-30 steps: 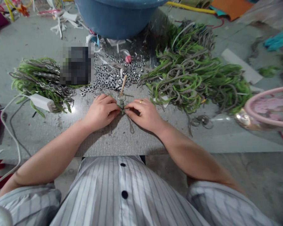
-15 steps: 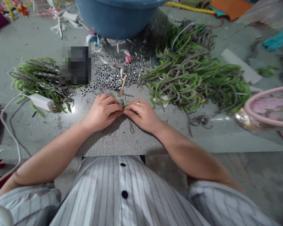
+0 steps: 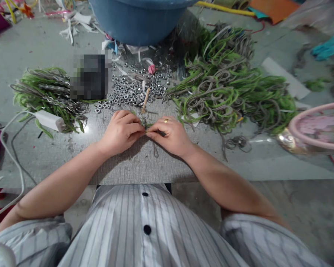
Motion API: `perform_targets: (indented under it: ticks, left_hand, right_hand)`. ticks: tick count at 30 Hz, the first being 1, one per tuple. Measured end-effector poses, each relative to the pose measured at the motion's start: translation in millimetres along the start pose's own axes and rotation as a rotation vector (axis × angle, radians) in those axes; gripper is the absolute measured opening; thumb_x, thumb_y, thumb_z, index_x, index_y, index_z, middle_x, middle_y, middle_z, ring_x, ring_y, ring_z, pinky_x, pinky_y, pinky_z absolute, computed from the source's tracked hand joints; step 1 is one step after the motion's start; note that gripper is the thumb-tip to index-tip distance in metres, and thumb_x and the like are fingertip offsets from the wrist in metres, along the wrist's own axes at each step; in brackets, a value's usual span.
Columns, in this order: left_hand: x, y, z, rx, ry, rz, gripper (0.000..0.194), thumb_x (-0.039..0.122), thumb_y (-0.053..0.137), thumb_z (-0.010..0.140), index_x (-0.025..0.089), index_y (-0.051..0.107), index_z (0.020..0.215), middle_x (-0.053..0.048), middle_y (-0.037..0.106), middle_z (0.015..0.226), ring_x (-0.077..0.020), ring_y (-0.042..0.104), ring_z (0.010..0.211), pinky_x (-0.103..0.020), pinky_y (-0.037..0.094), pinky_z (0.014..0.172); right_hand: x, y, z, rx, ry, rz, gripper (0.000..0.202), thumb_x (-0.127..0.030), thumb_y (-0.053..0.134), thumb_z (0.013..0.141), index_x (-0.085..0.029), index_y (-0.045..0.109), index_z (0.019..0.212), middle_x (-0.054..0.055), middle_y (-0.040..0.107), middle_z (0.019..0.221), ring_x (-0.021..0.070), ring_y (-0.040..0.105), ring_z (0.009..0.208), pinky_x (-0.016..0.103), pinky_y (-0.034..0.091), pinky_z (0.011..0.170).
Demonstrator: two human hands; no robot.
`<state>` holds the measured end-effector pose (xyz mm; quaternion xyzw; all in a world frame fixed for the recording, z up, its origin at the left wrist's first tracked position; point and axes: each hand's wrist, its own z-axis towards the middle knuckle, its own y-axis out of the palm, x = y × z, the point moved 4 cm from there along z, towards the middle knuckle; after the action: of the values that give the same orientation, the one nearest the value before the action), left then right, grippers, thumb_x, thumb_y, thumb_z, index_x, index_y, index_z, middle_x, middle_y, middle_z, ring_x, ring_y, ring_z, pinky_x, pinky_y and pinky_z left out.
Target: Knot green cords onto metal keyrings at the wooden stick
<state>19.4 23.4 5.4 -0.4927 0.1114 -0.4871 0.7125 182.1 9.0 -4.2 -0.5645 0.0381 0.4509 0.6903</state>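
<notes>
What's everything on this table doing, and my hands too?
Left hand: fingers pinched on cord
Right hand: fingers pinched, nearly meeting the left's
Cord: partly hidden, grey loop showing
Nuts: loose, scattered
Right cord heap: tangled
Left cord bunch: gathered
Blue tub: upright

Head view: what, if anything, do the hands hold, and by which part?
The left hand and right hand pinch cord between fingertips; the fingers hide which part.

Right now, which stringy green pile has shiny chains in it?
The smaller pile on the left, with the white plug against it. Silvery chains run through its cords; the bigger pile on the right shows none.
</notes>
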Motion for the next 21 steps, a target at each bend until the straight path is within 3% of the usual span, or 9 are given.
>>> perform_targets:
  ticks: [7,21]
  left_hand:
    - [1.8,-0.7,0.5,-0.04,-0.012,-0.008,0.019,0.028,0.056,0.09,0.02,0.071,0.081,-0.005,0.068,0.087,-0.0205,0.055,0.087,-0.037,0.04,0.079]
    - [-4.3,0.3,-1.9,-0.094,-0.002,0.063,0.014,0.024,0.058,0.086,0.02,0.071,0.081,-0.005,0.069,0.094,-0.0233,0.055,0.096,-0.04,0.04,0.082]
  right_hand:
    - [-2.7,-0.2,-0.1,0.015,-0.036,-0.02,0.015,-0.028,0.064,0.088,-0.021,0.065,0.075,0.0,0.069,0.07,0.0178,0.06,0.074,0.032,0.038,0.071]
    - [3.7,3.6,-0.1,-0.077,0.062,-0.038,0.007,-0.029,0.066,0.083,-0.022,0.065,0.082,0.002,0.069,0.077,0.0214,0.059,0.082,0.034,0.039,0.076]
